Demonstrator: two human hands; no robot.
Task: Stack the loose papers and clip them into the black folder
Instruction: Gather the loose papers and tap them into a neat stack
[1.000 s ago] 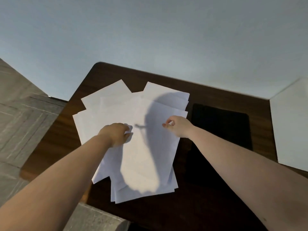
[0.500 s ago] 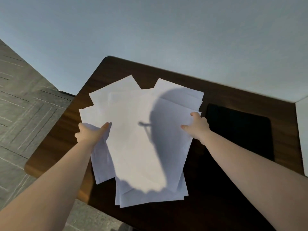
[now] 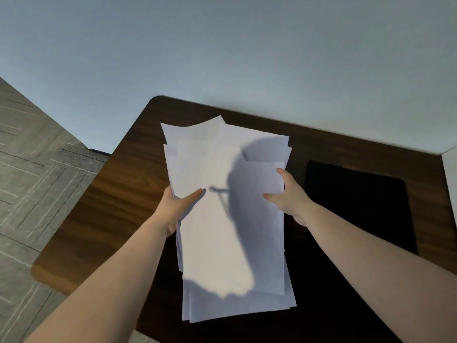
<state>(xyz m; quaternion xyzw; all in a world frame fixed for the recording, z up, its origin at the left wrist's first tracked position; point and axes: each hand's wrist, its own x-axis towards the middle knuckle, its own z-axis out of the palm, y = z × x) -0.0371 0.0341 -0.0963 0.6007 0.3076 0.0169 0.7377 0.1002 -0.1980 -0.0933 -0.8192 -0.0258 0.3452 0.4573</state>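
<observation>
A bundle of several white papers [image 3: 222,231] is gathered between my hands over the dark wooden table [image 3: 118,199]; the sheets still fan out unevenly at the far and near ends. My left hand [image 3: 176,206] clasps the bundle's left edge, thumb on top. My right hand [image 3: 288,196] clasps the right edge, thumb over the top sheet. The black folder [image 3: 358,206] lies flat and closed on the table to the right of the papers, apart from both hands.
A pale wall runs behind the table's far edge. A white surface [image 3: 451,174] shows at the right border of the view. Grey patterned floor [image 3: 37,181] lies to the left, beyond the table's rounded corner.
Both hands have pushed inward from the sides, drawing the spread sheets into a narrower bundle. The left hand shifted right with the left edge of the papers.
</observation>
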